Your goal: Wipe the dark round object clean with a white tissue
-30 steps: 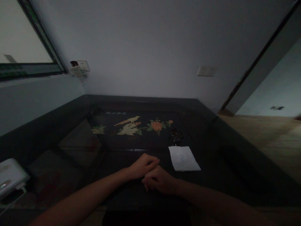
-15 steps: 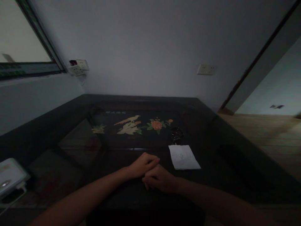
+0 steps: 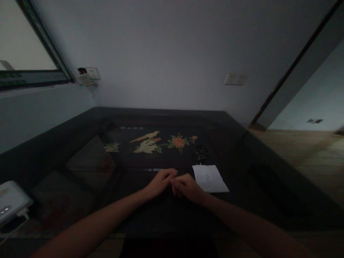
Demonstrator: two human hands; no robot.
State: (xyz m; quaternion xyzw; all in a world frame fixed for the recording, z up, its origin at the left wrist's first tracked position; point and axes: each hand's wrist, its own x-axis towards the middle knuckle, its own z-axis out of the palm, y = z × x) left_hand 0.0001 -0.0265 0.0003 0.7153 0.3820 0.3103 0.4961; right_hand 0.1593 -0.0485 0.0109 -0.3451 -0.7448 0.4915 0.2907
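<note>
My left hand (image 3: 161,181) rests low over the dark, glossy table (image 3: 161,218), fingers together and bent inward. Its fingertips meet those of my right hand (image 3: 188,186), whose fingers are curled. I see no object in either hand. Just right of my right hand lies a white sheet of paper (image 3: 211,178) with a faint mark. Behind the paper's far edge is a small dark, shiny looped thing (image 3: 201,153); its kind is unclear. A picture of birds (image 3: 147,143) and an orange flower (image 3: 178,142) decorates the tabletop beyond my hands.
At the left edge stands a white device (image 3: 13,200) with a cable. A long dark thing (image 3: 276,190) lies on the right of the table. Behind the table rises a pale wall with a socket plate (image 3: 235,79). Wooden floor (image 3: 298,154) shows at the right.
Both hands have moved slightly forward, away from me. They overlapped more before; now they touch mainly at the fingers. My right hand has come closer to the paper.
</note>
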